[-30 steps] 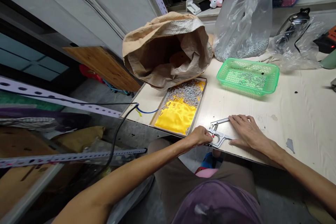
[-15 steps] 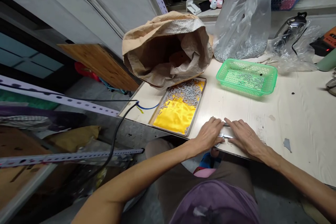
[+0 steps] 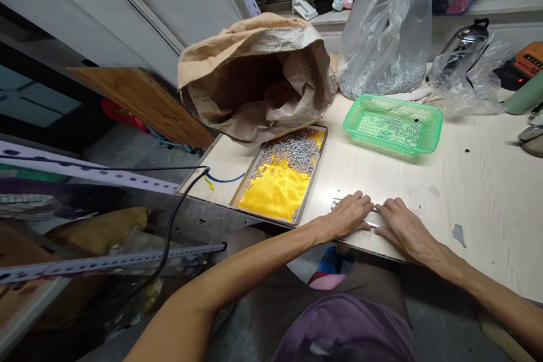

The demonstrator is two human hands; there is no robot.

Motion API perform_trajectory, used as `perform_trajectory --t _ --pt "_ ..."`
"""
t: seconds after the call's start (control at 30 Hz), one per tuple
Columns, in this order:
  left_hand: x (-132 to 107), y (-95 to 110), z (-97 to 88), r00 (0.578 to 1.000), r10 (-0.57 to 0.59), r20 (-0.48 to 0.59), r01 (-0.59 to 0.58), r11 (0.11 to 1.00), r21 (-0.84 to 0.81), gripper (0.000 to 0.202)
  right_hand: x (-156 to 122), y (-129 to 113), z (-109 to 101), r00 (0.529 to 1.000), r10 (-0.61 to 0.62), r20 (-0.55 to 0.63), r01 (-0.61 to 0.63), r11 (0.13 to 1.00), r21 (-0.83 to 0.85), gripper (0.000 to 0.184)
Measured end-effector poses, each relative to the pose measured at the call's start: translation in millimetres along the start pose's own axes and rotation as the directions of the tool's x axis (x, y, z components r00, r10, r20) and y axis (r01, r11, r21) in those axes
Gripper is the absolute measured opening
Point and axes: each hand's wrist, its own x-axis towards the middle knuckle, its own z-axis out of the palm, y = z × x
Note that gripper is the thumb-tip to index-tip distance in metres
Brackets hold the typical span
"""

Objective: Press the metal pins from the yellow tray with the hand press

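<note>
Near the table's front edge, my left hand [image 3: 350,215] and my right hand [image 3: 401,223] are close together. A flat, shiny metal piece [image 3: 373,218] shows between them, its kind not clear. The fingers of both hands are closed on its two ends, with the thumbs on the near side. Most of the piece is hidden under the fingers. A small metal part with dark spots [image 3: 335,202] sticks out beyond my left hand; I cannot tell if it belongs to the same piece. To the left, a shallow tray [image 3: 309,192] contains small metal pins [image 3: 297,150] on yellow cloth [image 3: 274,189].
A green plastic basket [image 3: 392,147] with several metal pins stands further back. Behind the tray, a large brown paper sack [image 3: 254,28] lies with its mouth towards me. A clear bag of pins [image 3: 386,56], a kettle [image 3: 464,45] and a grey scrap [image 3: 459,234] are on the table.
The view has shifted slightly. The hands have moved a little to the right over the table, and the metal part beyond my left hand has come into sight. Less of the piece between them shows.
</note>
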Motion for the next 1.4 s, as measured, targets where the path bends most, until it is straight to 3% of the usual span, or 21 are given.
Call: perform_trajectory --t 0.1,0.23,0.33,0.47,0.53,0.67,0.83,0.93,1.03,1.1,1.17,1.23,1.3,1.4 --pt "2 2 6.7 0.998 -0.057 -0.016 0.057 0.998 -0.005 0.024 3 -1 5 1.000 0.007 -0.016 -0.006 0.999 0.042 0.005" --pt "2 2 15.6 0.992 -0.111 -0.066 0.111 0.994 -0.007 0.025 4 0 10 0.999 0.036 -0.022 -0.035 0.999 0.031 0.021" --pt "-1 4 26.2 0.979 -0.123 -0.162 0.122 0.992 -0.012 0.025 3 4 8 0.999 0.021 -0.039 -0.021 1.000 0.009 0.011" --pt "-13 16 51.6 0.892 -0.164 -0.421 0.158 0.986 -0.049 0.036 5 21 0 0.997 -0.067 -0.030 0.068 0.997 0.033 0.044" --pt "-19 25 64.9 0.853 -0.142 -0.502 0.127 0.990 -0.064 0.032 9 30 -2 0.995 -0.099 0.002 0.099 0.993 0.070 0.047" --pt "-27 43 77.4 0.843 -0.076 -0.532 0.044 0.996 -0.073 0.030 28 43 -4 0.999 -0.037 -0.011 0.038 0.994 0.099 0.025" --pt "-29 50 71.6 0.842 -0.119 -0.526 0.063 0.990 -0.123 0.036 61 35 -9 0.998 0.048 -0.048 -0.046 0.998 0.039 0.018" --pt "-26 50 71.5 0.863 -0.116 -0.492 0.046 0.987 -0.152 0.039 74 3 -8 0.989 -0.143 0.028 0.142 0.989 0.035 0.017" --pt "-26 50 73.4 0.910 -0.111 -0.399 0.044 0.984 -0.174 0.035 83 -34 2 0.888 -0.430 0.159 0.426 0.903 0.064 0.012" --pt "-32 52 71.0 0.931 -0.089 -0.354 0.035 0.987 -0.155 0.031 90 -50 12 0.826 -0.528 0.198 0.527 0.848 0.060 0.014" --pt "-45 58 64.4 0.925 -0.016 -0.380 -0.029 0.993 -0.113 0.029 97 -57 23 0.798 -0.581 0.159 0.576 0.813 0.082 0.018" --pt "-65 62 55.2 0.870 0.059 -0.489 -0.105 0.992 -0.069 0.026 104 -57 30 0.792 -0.609 0.031 0.596 0.784 0.176 0.017" --pt "-86 58 46.0 0.776 0.027 -0.631 -0.082 0.995 -0.059 0.023 110 -56 29 0.799 -0.592 -0.108 0.597 0.755 0.271 0.015" --pt "-116 25 33.2 0.632 -0.277 -0.724 0.209 0.960 -0.185 0.023 116 -45 7 0.846 -0.467 -0.256 0.530 0.789 0.312 0.020"
